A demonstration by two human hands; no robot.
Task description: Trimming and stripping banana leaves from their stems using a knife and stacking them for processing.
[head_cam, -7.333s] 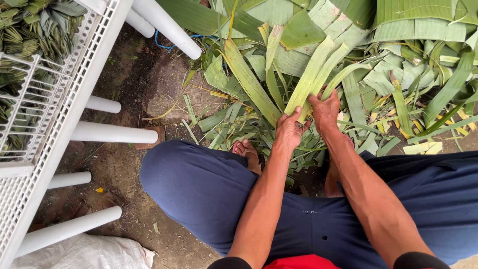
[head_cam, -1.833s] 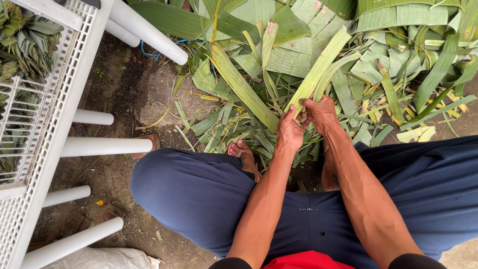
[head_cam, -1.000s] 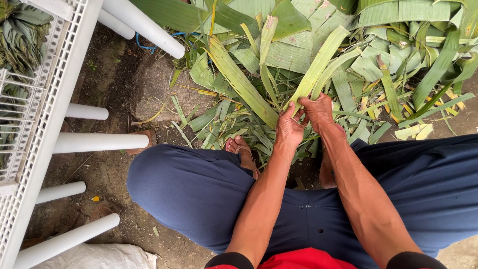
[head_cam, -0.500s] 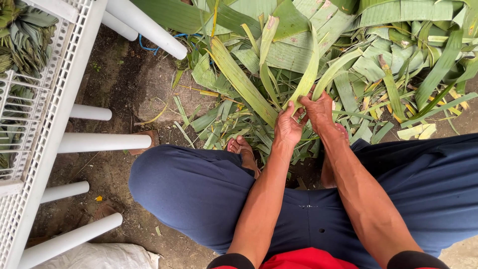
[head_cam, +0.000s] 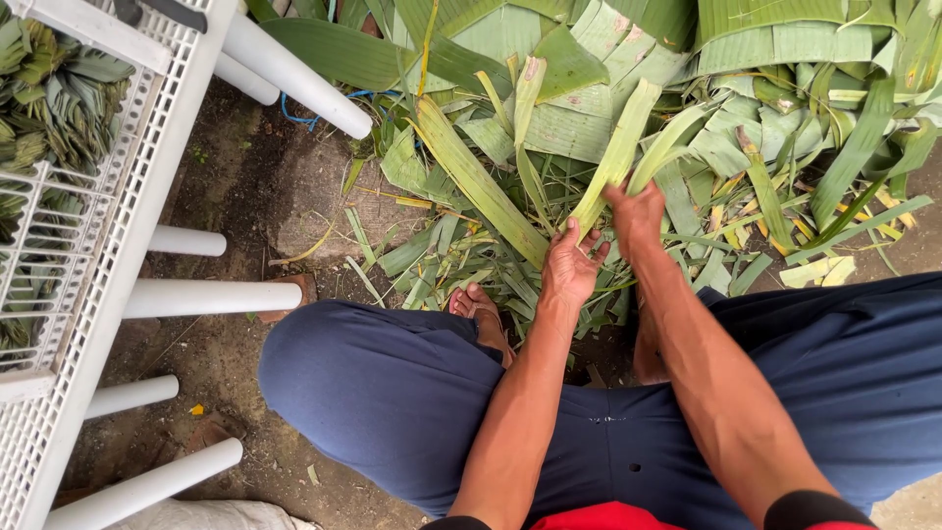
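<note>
I sit low on the ground with my knees apart, in dark blue trousers. My left hand [head_cam: 571, 265] and my right hand [head_cam: 636, 214] are close together over a pile of green leaf strips [head_cam: 549, 157]. Both hands grip the near ends of long, pale green leaf strips [head_cam: 616, 155] that run up and away from me. The right hand pinches the strip where it narrows; the left hand's fingers close on it just below. A bare foot [head_cam: 477, 304] rests among the cut leaves under my left hand.
A white plastic rack [head_cam: 108, 255] on round white legs [head_cam: 211, 297] stands at the left, holding folded green leaves [head_cam: 54, 88]. Broad banana leaves [head_cam: 765, 39] lie at the top. Bare dirt [head_cam: 245, 186] shows between rack and pile.
The hands have stayed at the same spot on the leaf strips with only small finger shifts. The camera view has swayed slightly.
</note>
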